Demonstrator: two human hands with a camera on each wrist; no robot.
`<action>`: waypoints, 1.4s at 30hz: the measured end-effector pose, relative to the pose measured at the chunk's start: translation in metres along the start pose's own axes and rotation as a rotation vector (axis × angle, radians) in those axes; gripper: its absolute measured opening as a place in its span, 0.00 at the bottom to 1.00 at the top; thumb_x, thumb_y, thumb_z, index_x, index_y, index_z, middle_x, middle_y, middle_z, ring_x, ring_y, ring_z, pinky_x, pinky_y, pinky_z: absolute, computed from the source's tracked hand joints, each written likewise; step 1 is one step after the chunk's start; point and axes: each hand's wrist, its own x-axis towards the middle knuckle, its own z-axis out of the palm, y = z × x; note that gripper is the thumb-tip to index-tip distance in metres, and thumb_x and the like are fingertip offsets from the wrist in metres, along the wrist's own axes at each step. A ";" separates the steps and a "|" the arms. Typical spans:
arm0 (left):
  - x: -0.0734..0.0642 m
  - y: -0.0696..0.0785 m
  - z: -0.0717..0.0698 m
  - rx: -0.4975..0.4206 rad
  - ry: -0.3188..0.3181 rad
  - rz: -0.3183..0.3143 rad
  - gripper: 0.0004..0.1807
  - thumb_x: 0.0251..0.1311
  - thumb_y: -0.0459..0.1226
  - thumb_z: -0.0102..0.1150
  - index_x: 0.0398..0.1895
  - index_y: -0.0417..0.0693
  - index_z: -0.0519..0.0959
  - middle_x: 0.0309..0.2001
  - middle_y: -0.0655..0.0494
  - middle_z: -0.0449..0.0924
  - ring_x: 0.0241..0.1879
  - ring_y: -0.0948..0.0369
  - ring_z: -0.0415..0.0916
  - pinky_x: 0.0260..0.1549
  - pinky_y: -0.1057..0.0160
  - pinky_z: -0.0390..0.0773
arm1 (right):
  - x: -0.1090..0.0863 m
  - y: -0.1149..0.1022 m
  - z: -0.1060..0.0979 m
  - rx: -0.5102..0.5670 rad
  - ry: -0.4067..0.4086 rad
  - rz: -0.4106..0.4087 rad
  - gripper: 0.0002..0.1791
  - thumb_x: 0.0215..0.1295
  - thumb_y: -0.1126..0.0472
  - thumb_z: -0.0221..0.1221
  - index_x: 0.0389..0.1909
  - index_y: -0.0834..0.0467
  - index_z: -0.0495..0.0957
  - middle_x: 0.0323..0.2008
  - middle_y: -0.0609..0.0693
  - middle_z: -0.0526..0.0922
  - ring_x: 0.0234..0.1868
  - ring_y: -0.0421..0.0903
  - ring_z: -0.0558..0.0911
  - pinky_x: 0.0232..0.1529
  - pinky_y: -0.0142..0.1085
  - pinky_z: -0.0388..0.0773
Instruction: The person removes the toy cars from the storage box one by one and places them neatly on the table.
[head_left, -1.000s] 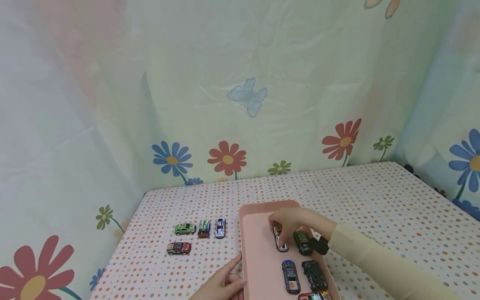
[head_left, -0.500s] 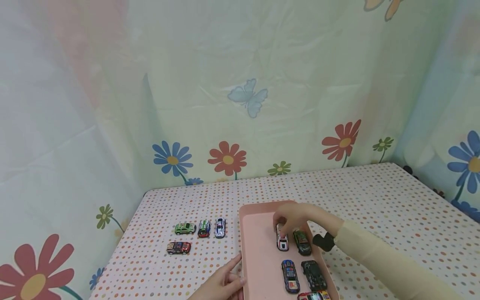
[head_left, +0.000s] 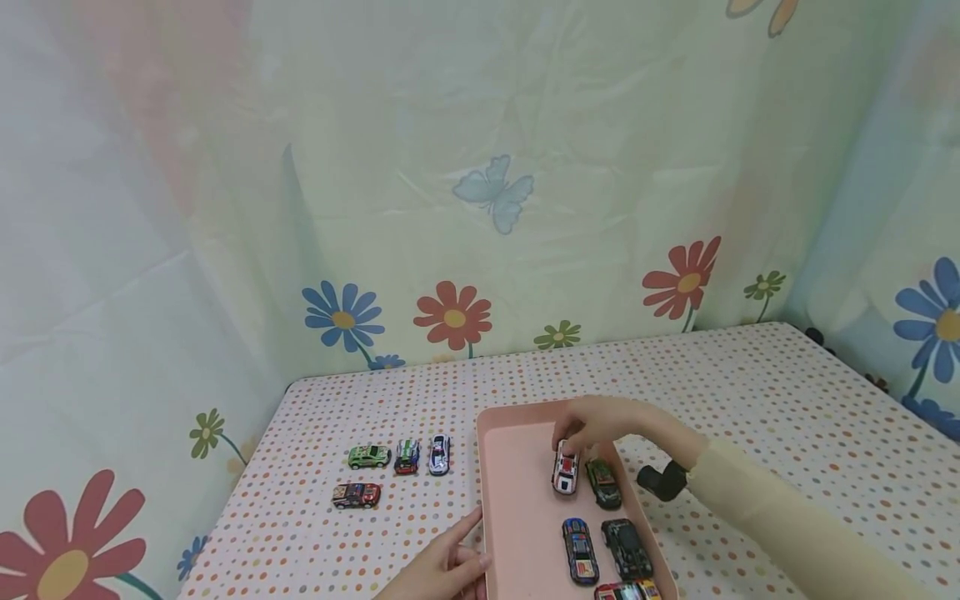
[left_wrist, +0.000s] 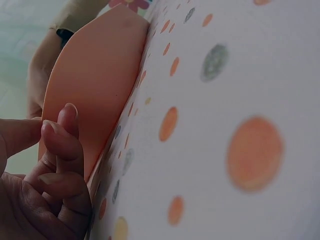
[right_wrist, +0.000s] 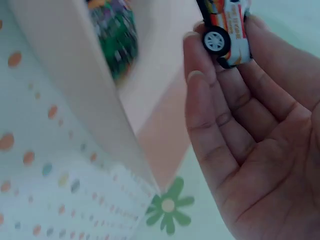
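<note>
On the spotted table, four toy cars were set outside the tray, all beyond the left hand and mostly to its left: a dark red car, a green car, a striped car and a white car. The left hand was rested against the left side of the pink tray, its fingers loose and nothing gripped. To the right of that hand, inside the tray, a red-and-white car was pinched between the thumb and fingers of the right hand; whether the tray floor was touched by it could not be told. Nearer the wearer than this grip, a blue car was placed, and just right of the held car a dark green car. Farther toward the wearer, a black car and a red-and-yellow car were seen, the latter cut off. Four cars were thus laid in the visible part of the tray, one was held there, and four were left outside.
</note>
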 end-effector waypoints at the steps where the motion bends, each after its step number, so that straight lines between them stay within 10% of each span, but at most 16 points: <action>1: 0.000 0.000 0.000 -0.001 0.000 -0.001 0.38 0.69 0.36 0.48 0.70 0.28 0.38 0.26 0.53 0.78 0.20 0.68 0.73 0.21 0.74 0.71 | -0.003 0.001 -0.003 0.023 0.028 0.009 0.08 0.63 0.68 0.58 0.41 0.66 0.81 0.29 0.43 0.80 0.28 0.38 0.77 0.31 0.33 0.76; 8: -0.001 0.002 0.001 -0.023 -0.003 -0.012 0.38 0.69 0.37 0.48 0.70 0.29 0.38 0.26 0.54 0.78 0.21 0.69 0.72 0.20 0.74 0.71 | -0.030 0.020 -0.033 0.174 0.280 0.138 0.15 0.67 0.63 0.54 0.48 0.71 0.76 0.34 0.50 0.82 0.36 0.51 0.81 0.40 0.48 0.77; 16: -0.002 0.001 -0.003 0.017 -0.001 0.025 0.38 0.69 0.36 0.48 0.70 0.29 0.38 0.28 0.51 0.79 0.20 0.68 0.72 0.20 0.74 0.70 | -0.058 0.070 -0.036 0.319 0.582 0.439 0.25 0.69 0.58 0.54 0.53 0.77 0.68 0.40 0.60 0.80 0.42 0.53 0.80 0.43 0.44 0.77; 34: 0.000 0.001 -0.003 0.029 -0.014 0.018 0.38 0.69 0.36 0.47 0.70 0.29 0.39 0.24 0.56 0.75 0.19 0.70 0.68 0.18 0.76 0.66 | -0.072 0.099 -0.003 0.399 0.535 0.594 0.20 0.66 0.62 0.56 0.48 0.78 0.72 0.32 0.55 0.81 0.31 0.46 0.82 0.34 0.36 0.79; 42: 0.000 0.001 -0.002 0.022 -0.017 0.026 0.38 0.69 0.36 0.48 0.70 0.28 0.39 0.24 0.57 0.75 0.19 0.71 0.69 0.18 0.76 0.66 | -0.074 0.093 -0.003 0.179 0.493 0.537 0.16 0.64 0.62 0.57 0.40 0.75 0.77 0.28 0.52 0.80 0.28 0.45 0.80 0.30 0.38 0.78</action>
